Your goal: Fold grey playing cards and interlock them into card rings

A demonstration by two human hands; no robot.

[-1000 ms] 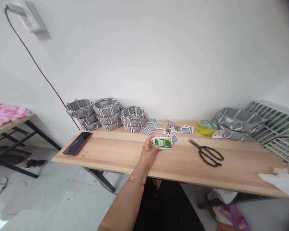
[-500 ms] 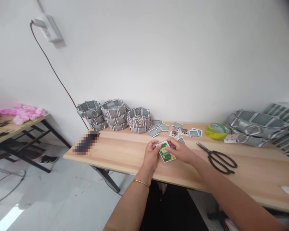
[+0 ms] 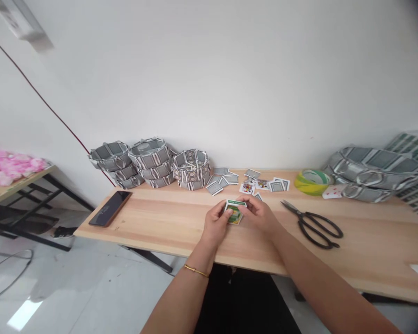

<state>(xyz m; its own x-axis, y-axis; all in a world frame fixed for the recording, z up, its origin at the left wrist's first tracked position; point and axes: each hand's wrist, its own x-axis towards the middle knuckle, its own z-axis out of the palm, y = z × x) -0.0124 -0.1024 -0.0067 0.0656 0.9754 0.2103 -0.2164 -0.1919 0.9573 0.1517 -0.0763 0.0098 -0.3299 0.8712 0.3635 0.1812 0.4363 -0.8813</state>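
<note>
A small green and white playing card box (image 3: 235, 214) is held over the front part of the table. My left hand (image 3: 216, 222) grips its left side, thumb on the front face. From the right, my right hand (image 3: 259, 214) holds the same box, its thumb also on the front. Just beyond my hands lie face-up playing cards (image 3: 247, 188) and grey-backed cards (image 3: 216, 187). Black-handled scissors (image 3: 313, 225) rest to the right of my right hand, blades pointing away to the left.
Stacked rings of folded cards (image 3: 151, 162) stand along the wall at left, with more card rings (image 3: 372, 174) at right. A roll of yellow-green tape (image 3: 311, 183) sits near those. A phone (image 3: 110, 208) lies at the table's left end. Striped green boxes (image 3: 411, 157) fill the far right.
The box has tilted in my hands, so its top edge now shows and its front looks shorter. The camera view has turned slightly right. Both hands keep hold.
</note>
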